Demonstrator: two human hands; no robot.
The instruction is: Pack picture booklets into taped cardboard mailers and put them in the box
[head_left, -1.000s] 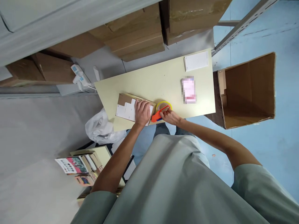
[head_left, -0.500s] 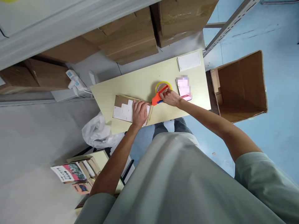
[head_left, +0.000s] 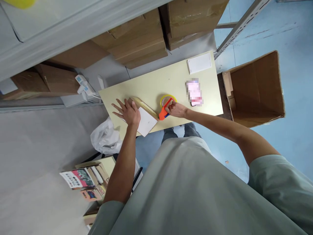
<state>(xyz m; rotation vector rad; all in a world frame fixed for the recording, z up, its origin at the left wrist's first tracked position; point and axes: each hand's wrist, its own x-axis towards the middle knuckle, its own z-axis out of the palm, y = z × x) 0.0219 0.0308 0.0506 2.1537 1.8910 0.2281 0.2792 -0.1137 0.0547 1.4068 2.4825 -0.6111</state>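
Observation:
A flat cardboard parcel (head_left: 146,120) with a white label lies near the front edge of the pale yellow table (head_left: 156,85). My left hand (head_left: 127,112) rests on the parcel's left end with the fingers spread flat. My right hand (head_left: 176,109) grips an orange tape dispenser (head_left: 165,109) with a yellow-rimmed roll, just right of the parcel and touching its end.
A pink item (head_left: 195,92) and a white pad (head_left: 199,63) lie on the table's right half. An open cardboard box (head_left: 256,88) stands at the right. Stacked cartons (head_left: 139,39) sit behind the table. A white plastic bag (head_left: 106,137) and books (head_left: 78,179) lie lower left.
My left hand slid from the parcel's middle to its left end and spread its fingers; the parcel turned. My right hand kept hold of the tape dispenser and drew it back to the parcel.

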